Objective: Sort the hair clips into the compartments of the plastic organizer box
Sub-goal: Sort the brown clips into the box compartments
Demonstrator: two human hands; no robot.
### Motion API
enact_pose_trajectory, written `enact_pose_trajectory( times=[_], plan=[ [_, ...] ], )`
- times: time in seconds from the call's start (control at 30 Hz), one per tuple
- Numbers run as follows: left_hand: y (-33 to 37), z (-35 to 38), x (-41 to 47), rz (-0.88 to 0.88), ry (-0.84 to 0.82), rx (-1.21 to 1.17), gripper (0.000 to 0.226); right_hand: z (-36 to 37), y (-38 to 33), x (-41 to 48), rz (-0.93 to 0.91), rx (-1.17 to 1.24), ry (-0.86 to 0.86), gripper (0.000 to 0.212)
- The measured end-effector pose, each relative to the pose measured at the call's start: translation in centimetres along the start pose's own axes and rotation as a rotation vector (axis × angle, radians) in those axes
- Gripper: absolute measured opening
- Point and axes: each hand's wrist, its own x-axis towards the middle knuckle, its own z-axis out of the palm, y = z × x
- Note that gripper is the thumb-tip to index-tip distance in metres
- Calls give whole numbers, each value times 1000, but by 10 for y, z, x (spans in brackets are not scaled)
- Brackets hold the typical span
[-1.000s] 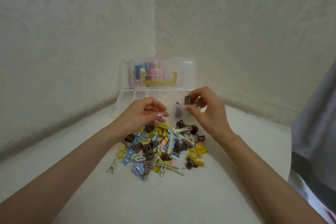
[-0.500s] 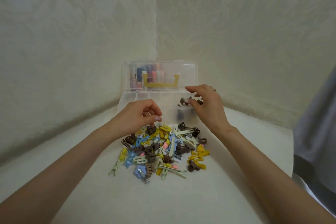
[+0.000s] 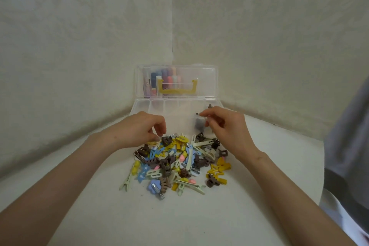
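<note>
A mixed pile of hair clips (image 3: 179,162) in brown, yellow, blue, cream and pink lies on the white surface. Behind it stands the clear plastic organizer box (image 3: 157,106), lid up, with a row of compartments. My left hand (image 3: 142,128) curls down on the pile's far left edge, its fingertips pinching a pale yellow clip (image 3: 152,143). My right hand (image 3: 223,124) hovers over the box's right compartments and pinches a small brown clip (image 3: 197,114) at its fingertips. Another brown clip (image 3: 209,106) shows just beyond that hand. A dark clip (image 3: 197,126) lies in a compartment below.
The raised lid (image 3: 207,82) has a yellow handle, and coloured items show through it. Papered walls meet in a corner right behind the box. A person's grey clothing (image 3: 347,146) fills the right edge.
My right hand carried the brown clip from above the pile out over the box's right compartments. My left hand dipped lower into the pile's far edge.
</note>
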Motion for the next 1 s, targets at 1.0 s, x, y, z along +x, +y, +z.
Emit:
enact_pose_trajectory(
  times=[1.0],
  plan=[
    [16, -3, -4, -5, 156, -352, 13, 6, -8, -8, -79, -40, -188, 18]
  ],
)
